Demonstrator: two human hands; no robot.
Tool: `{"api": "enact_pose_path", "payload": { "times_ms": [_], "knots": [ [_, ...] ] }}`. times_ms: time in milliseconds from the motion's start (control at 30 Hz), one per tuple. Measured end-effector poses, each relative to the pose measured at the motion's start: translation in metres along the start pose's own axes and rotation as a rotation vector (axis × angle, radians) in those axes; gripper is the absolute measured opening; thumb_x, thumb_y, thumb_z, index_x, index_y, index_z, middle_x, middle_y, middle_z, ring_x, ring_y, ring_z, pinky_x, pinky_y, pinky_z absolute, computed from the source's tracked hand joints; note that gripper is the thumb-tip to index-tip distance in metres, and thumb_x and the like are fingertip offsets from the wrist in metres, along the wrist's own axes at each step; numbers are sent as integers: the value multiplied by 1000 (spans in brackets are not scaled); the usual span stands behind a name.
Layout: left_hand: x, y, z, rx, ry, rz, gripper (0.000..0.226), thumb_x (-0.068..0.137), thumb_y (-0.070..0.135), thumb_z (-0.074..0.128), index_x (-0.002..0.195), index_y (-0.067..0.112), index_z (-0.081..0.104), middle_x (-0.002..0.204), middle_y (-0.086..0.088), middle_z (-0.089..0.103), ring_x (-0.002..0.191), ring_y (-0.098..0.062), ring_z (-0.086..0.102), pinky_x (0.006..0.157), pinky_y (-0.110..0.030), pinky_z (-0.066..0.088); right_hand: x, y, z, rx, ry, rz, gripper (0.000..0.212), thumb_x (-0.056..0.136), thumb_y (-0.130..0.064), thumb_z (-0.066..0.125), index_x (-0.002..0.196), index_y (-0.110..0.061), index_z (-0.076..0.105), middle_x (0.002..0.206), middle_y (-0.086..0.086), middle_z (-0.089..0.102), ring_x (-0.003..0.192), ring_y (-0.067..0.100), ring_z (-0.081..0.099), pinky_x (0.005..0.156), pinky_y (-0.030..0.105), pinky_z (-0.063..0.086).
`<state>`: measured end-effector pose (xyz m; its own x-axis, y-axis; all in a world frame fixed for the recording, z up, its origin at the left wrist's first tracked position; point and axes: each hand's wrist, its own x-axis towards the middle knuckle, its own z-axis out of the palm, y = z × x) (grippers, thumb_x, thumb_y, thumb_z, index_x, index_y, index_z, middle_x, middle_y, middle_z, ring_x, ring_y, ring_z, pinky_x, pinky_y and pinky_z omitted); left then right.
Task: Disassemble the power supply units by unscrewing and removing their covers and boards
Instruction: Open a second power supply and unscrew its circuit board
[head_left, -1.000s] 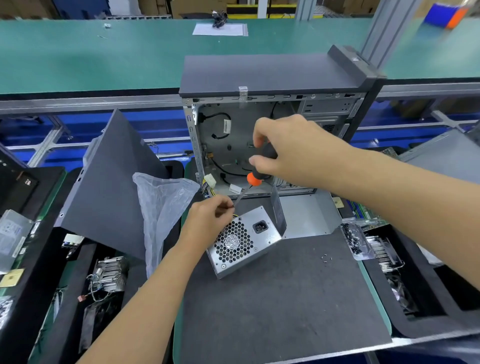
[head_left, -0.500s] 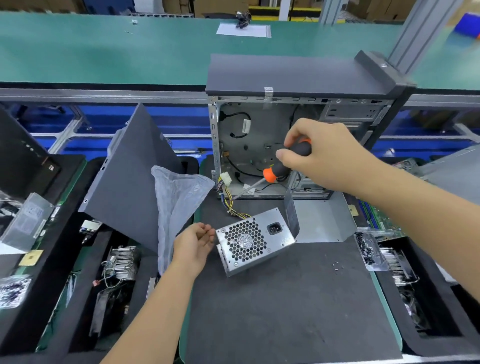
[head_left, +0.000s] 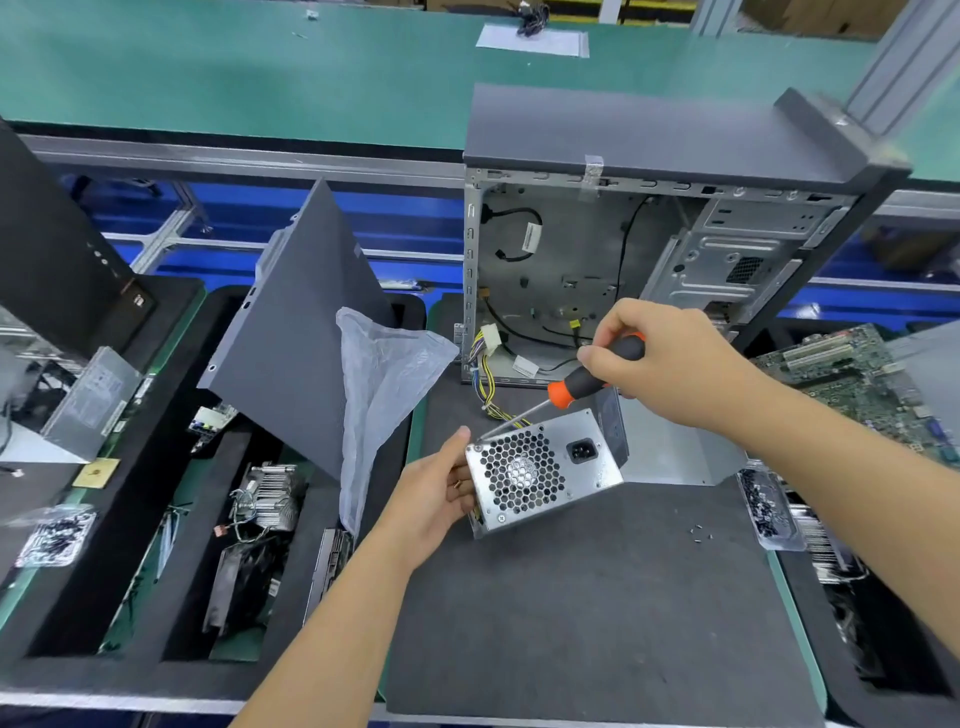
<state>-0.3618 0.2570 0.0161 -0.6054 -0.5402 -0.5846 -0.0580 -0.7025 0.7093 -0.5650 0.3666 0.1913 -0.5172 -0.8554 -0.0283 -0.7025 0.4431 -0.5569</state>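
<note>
With left hand (head_left: 434, 493) gripping the PSU (head_left: 543, 470), my right hand (head_left: 670, 358) grips the screwdriver (head_left: 592, 376) on a corner screw; cover remains on.

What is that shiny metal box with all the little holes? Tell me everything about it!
The power supply unit is a silvery metal box. Its facing side has a honeycomb fan grille, a black power socket and corner screws. It sits tilted on the dark mat. The left hand holds its left side, and the screwdriver in the right hand has its tip at the top-left corner. Yellow wires trail behind.
</note>
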Motion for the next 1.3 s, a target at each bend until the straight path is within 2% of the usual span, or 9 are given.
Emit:
{"api": "enact_pose_path", "payload": {
  "times_ms": [200, 400, 533, 633, 767, 1000, 1100, 1233, 1300],
  "knots": [
    [-8, -3, -1, -29, -57, 32, 28, 82, 43, 74, 87, 16, 83, 94, -9, 75, 80, -16, 70, 77, -31, 56, -4, 0, 0, -18, -36, 23, 16, 88, -44, 65, 82, -29, 61, 73, 0, 67, 70, 24, 65, 61, 34, 52],
    [-11, -4, 0, -49, -73, 69, 23, 97, 27, 63, 92, 16, 83, 94, -8, 77, 80, -13, 71, 69, -26, 58, -7, -1, -2, -35, -40, 18, 16, 89, -43, 65, 83, -29, 60, 76, 2, 68, 72, 26, 68, 68, 41, 57],
    [-12, -5, -1, -26, -82, 96, 24, 99, 23, 61, 93, 17, 83, 95, -7, 76, 80, -12, 68, 74, -26, 58, -8, -5, -3, -70, -33, -4, 19, 88, -46, 65, 82, -29, 59, 72, 0, 65, 61, 22, 61, 58, 35, 53],
    [-12, -5, 0, -23, -82, 103, 24, 99, 22, 60, 93, 17, 83, 96, -7, 77, 81, -12, 68, 77, -27, 58, -8, -12, -4, -119, -40, -25, 21, 88, -47, 66, 82, -29, 58, 73, -2, 63, 55, 14, 55, 50, 28, 43],
    [-12, -2, 4, -31, -71, 106, 26, 100, 20, 59, 91, 17, 83, 98, -10, 77, 81, -13, 69, 78, -29, 58, -8, -23, -5, -180, -57, -76, 22, 88, -47, 66, 82, -28, 57, 74, -5, 60, 60, 13, 52, 52, 27, 37],
    [-13, 3, 9, -62, -40, 85, 29, 99, 18, 60, 81, 18, 83, 93, -7, 77, 78, -12, 71, 71, -26, 58, -9, -52, -3, -364, -84, -241, 25, 89, -46, 64, 84, -25, 51, 83, -6, 56, 78, 17, 54, 56, 24, 35],
    [-12, 4, 10, -57, -20, 68, 26, 97, 20, 63, 80, 16, 83, 92, -7, 76, 77, -12, 71, 68, -25, 57, -6, -65, 1, -479, -92, -292, 27, 92, -46, 60, 86, -23, 45, 84, -2, 51, 81, 27, 55, 61, 33, 37],
    [-9, 4, 10, -76, 8, 58, 26, 97, 19, 63, 81, 14, 82, 94, -9, 77, 76, -13, 72, 64, -25, 57, -4, -82, 9, -564, -114, -336, 31, 93, -45, 57, 93, -19, 41, 84, 4, 48, 82, 36, 55, 72, 43, 50],
    [-8, 4, 10, -69, 6, 64, 27, 98, 20, 62, 82, 15, 83, 94, -8, 77, 76, -12, 72, 63, -24, 57, -4, -90, 9, -530, -108, -349, 35, 93, -50, 54, 97, -18, 40, 81, 4, 47, 77, 33, 54, 65, 41, 48]
  ]
}}
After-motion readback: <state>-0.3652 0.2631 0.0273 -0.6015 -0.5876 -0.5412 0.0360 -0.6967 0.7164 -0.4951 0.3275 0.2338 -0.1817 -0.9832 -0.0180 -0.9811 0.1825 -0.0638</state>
